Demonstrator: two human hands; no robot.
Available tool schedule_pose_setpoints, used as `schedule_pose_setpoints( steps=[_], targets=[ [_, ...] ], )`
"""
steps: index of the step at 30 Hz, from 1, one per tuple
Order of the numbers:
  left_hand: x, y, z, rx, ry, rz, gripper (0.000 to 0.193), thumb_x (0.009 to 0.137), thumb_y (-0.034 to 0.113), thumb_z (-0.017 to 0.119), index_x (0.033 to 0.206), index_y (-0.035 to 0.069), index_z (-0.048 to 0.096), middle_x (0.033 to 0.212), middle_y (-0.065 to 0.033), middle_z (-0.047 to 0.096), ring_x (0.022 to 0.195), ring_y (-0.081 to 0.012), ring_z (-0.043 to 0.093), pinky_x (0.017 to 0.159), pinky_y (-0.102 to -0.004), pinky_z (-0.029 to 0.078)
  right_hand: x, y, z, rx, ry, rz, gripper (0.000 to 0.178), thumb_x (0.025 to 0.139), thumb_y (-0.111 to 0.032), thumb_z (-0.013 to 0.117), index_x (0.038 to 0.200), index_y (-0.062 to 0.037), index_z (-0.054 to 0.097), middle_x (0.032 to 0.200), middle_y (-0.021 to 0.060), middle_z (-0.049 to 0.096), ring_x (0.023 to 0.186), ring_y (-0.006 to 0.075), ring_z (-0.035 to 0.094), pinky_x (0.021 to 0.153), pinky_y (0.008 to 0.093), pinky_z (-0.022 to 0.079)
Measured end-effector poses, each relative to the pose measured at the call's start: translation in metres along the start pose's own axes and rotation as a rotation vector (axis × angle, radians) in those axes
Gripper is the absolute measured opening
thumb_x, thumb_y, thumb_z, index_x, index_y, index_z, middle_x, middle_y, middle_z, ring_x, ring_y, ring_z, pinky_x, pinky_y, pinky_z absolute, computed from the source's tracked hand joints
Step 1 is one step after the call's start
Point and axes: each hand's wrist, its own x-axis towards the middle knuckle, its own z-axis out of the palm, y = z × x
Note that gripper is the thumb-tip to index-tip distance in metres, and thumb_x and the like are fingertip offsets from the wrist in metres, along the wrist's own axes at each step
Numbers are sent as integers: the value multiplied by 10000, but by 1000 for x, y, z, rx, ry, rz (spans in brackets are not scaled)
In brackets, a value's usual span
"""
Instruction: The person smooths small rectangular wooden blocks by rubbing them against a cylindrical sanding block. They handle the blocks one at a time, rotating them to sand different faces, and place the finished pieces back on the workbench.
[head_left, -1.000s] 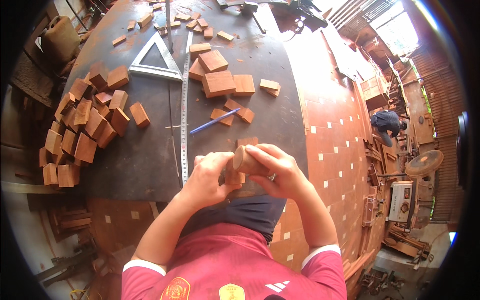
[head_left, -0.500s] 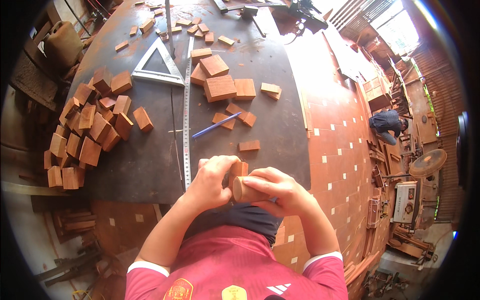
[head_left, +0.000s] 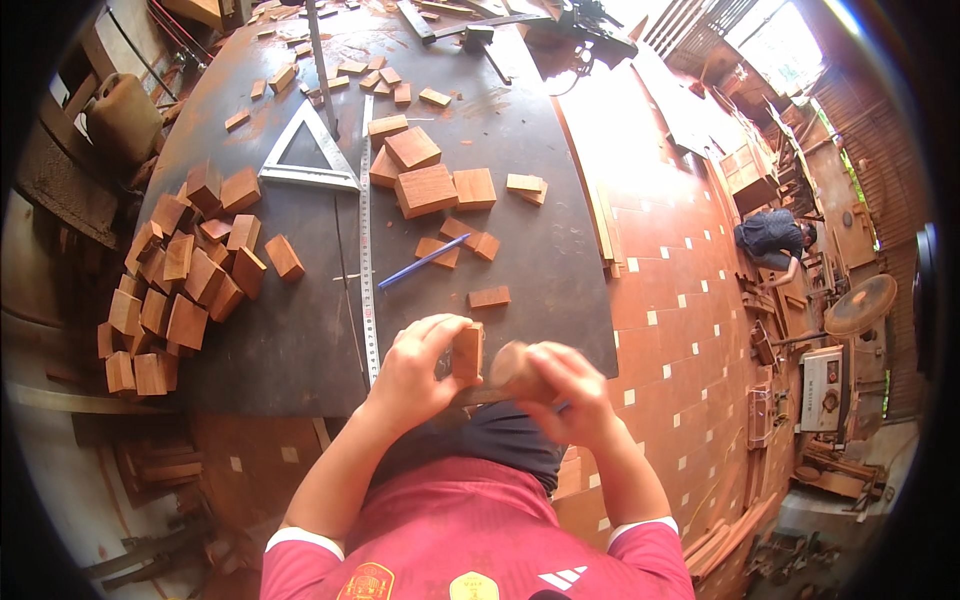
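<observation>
Near the table's front edge, my left hand (head_left: 420, 365) grips a small reddish-brown wooden block (head_left: 467, 353) upright between thumb and fingers. My right hand (head_left: 572, 388) is wrapped round a wooden piece with a rounded end (head_left: 512, 368); motion blurs it, and its full shape is hidden by the fingers. A gap separates this piece from the block. Just beyond my hands lies a single small block (head_left: 489, 297). Farther off, a blue pen (head_left: 424, 261) rests across two flat blocks (head_left: 438, 252).
A long measuring strip (head_left: 366, 240) runs down the dark table (head_left: 290, 350), beside a silver triangular square (head_left: 325, 180). Piled blocks (head_left: 185, 270) stand at left, larger stacked blocks (head_left: 427, 188) at centre. On the tiled floor at right, a person (head_left: 775, 240) bends over.
My right hand has drawn the rounded wooden piece back to the right, away from the block. The block stays in my left hand, its face turned more into view.
</observation>
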Motion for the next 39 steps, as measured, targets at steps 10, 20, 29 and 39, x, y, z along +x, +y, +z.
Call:
schedule_pose_setpoints(
  steps=[10,20,29,39],
  targets=[
    [-29,9,-7,-42,63,-19,719,731,161,985,1334,45,610,1365,-205,631,1212,-363,674,950,-427,608,-12,-3,32,24,202,185,703,792,-35,882,1445,5,623,1303,246,695,1182,394,710,996,416,573],
    [-51,14,13,160,225,-94,499,764,160,949,1170,-14,715,953,-165,727,845,-330,718,754,-410,591,8,-7,58,96,204,241,776,808,-76,897,1492,47,552,1310,270,676,1171,407,707,991,433,576],
    [-51,14,26,224,300,-48,423,730,51,858,1122,-26,720,900,-171,706,795,-360,683,725,-434,574,16,-3,45,0,158,63,744,785,-30,870,1469,32,582,1208,265,683,1052,429,710,900,435,602],
    [-49,10,31,231,339,-18,447,713,76,887,1112,-26,713,883,-152,691,758,-344,671,688,-426,565,18,-11,45,-61,165,20,730,767,-5,874,1440,24,593,1153,257,677,961,427,705,848,461,601]
  ],
)
